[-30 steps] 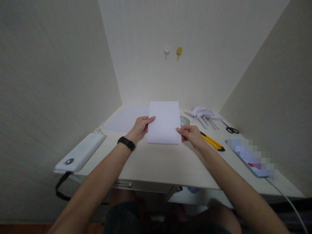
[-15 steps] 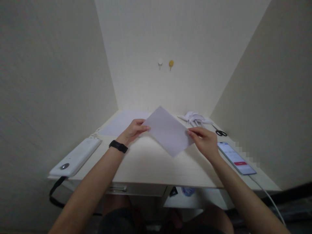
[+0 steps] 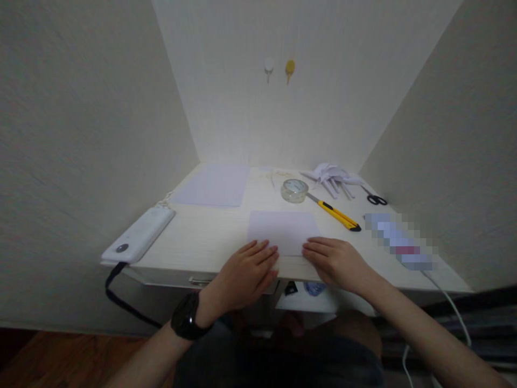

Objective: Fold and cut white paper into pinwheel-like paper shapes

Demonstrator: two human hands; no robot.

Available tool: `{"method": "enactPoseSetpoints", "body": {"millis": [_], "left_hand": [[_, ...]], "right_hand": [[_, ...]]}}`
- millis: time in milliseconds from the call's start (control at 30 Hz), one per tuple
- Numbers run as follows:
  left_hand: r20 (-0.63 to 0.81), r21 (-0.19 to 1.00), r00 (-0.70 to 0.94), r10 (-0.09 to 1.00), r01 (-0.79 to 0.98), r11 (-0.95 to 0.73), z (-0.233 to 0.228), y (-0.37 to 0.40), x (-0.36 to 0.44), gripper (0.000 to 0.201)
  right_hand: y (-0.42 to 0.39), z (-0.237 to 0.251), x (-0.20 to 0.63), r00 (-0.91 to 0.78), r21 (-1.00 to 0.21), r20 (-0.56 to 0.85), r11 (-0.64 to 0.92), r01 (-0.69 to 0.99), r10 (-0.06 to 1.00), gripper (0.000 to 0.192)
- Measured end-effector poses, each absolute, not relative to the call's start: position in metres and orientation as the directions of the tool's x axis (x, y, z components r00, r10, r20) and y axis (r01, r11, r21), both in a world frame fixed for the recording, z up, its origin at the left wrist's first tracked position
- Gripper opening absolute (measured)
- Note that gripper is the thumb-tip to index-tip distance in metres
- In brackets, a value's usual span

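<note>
A small sheet of white paper [image 3: 283,229] lies flat near the desk's front edge. My left hand [image 3: 251,271] rests with fingers stretched out over its near left corner. On the near right corner lie the fingertips of my right hand [image 3: 338,262], also stretched out. Neither hand grips the sheet. Beyond the paper stand a roll of clear tape [image 3: 294,192] and, to its right, a yellow utility knife [image 3: 338,214] with its blade out.
A larger paper sheet [image 3: 214,185] lies at the back left. Folded paper pieces [image 3: 332,177] and black-handled scissors [image 3: 376,200] sit at the back right. A white device [image 3: 139,235] with a black strap is at left, a blurred-out phone [image 3: 398,242] at right.
The paper has come down from the air, turned square to me and now lies on the desk. Both hands let go their pinch and lie on its near corners. My view tilted downward.
</note>
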State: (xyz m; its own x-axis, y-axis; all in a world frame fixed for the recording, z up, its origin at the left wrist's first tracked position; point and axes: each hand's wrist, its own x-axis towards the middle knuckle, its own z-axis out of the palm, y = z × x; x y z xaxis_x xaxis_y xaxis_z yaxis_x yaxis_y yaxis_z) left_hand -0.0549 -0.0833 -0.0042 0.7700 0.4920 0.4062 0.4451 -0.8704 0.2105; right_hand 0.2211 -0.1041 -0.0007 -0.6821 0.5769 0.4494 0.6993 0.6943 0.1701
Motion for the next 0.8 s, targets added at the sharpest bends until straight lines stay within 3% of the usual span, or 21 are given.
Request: {"method": "enactPoseSetpoints", "body": {"millis": [100, 200, 333, 533, 667, 800], "left_hand": [[0.413, 0.134, 0.772, 0.483, 0.473, -0.871, -0.014, -0.08, -0.053, 0.038], [0.427, 0.101, 0.77, 0.473, 0.48, -0.872, -0.012, -0.079, -0.053, 0.038], [0.436, 0.104, 0.773, 0.462, 0.466, -0.879, -0.011, -0.078, -0.055, 0.038], [0.397, 0.105, 0.802, 0.446, 0.443, -0.89, -0.014, -0.072, -0.06, 0.041], [0.386, 0.134, 0.813, 0.435, 0.417, -0.899, -0.013, -0.071, -0.066, 0.042], [0.371, 0.159, 0.816, 0.443, 0.414, -0.896, -0.012, -0.07, -0.08, 0.044]], "right_hand": [[-0.098, 0.006, 0.207, -0.644, 0.154, 0.414, 0.648, 0.746, 0.643, 0.022], [-0.089, 0.008, 0.185, -0.646, 0.218, 0.294, 0.608, 0.763, 0.705, 0.016], [-0.083, 0.01, 0.164, -0.744, 0.311, 0.161, 0.681, 0.662, 0.649, 0.015], [-0.09, 0.025, 0.179, -0.781, 0.358, 0.028, 0.723, 0.59, 0.623, 0.015], [-0.094, 0.025, 0.206, -0.755, 0.349, 0.026, 0.702, 0.621, 0.655, 0.011], [-0.096, 0.02, 0.23, -0.691, 0.279, 0.111, 0.645, 0.712, 0.714, 0.011]]}}
